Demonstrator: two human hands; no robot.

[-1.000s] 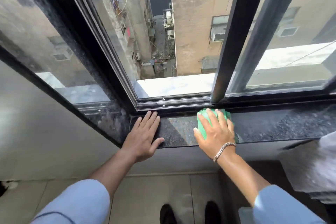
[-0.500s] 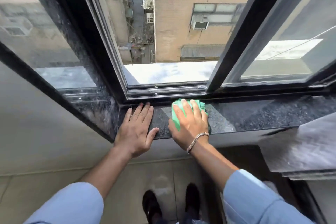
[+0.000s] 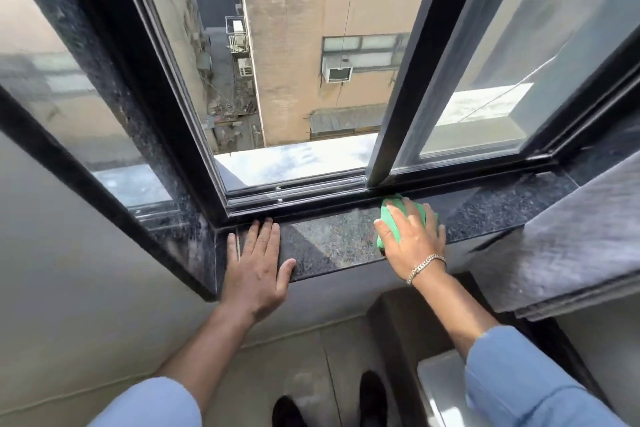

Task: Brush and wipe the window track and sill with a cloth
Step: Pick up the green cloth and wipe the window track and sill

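Observation:
A dark speckled stone sill [image 3: 339, 246] runs under an open sliding window, with the metal window track [image 3: 294, 192] just behind it. My right hand [image 3: 412, 239] presses flat on a green cloth [image 3: 391, 215] lying on the sill below the sash's vertical frame. Most of the cloth is hidden under the palm and fingers. My left hand [image 3: 258, 263] rests flat and open on the sill's left end, fingers together, holding nothing.
A dark vertical sash frame [image 3: 408, 73] meets the track just above the cloth. A folded grey curtain or blind [image 3: 568, 243] overhangs the sill's right end. A dark box-like object [image 3: 408, 329] and a pale surface [image 3: 443, 388] sit below my right arm. Shoes [image 3: 372, 395] stand on the tiled floor.
My right hand has slid the green cloth to the right along the sill, away from my left hand. The left hand has stayed planted at the sill's left end.

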